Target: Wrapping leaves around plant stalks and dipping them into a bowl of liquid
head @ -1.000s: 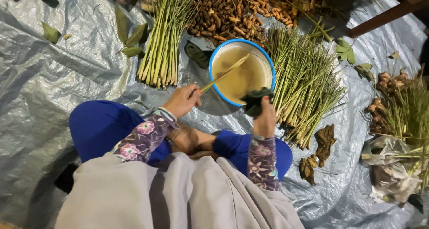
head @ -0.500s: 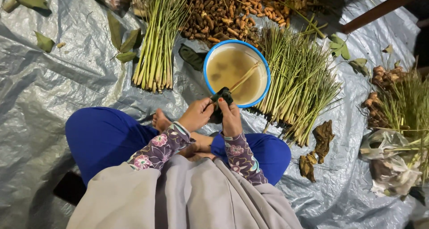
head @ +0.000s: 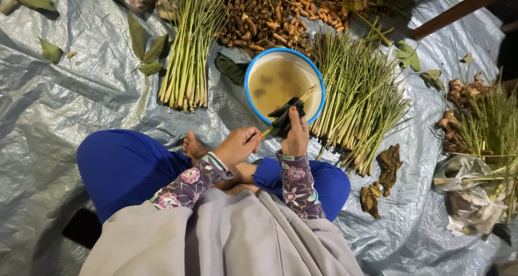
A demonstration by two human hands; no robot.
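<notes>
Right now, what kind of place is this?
Probably an informal produce-cleaning spot on the ground, maybe a market or farmyard. A grey plastic tarp covers the floor, lemongrass bundles and a root pile lie on it, and a basin of murky water sits beside them.

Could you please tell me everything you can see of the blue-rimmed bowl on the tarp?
The blue-rimmed bowl is round, with a pale inside and a bright blue rim. It holds cloudy yellowish-brown liquid with darker patches. It sits upright on the grey tarp, between two bundles of green stalks, below a heap of small brown roots. A dark leaf lies beside its left edge.
</notes>
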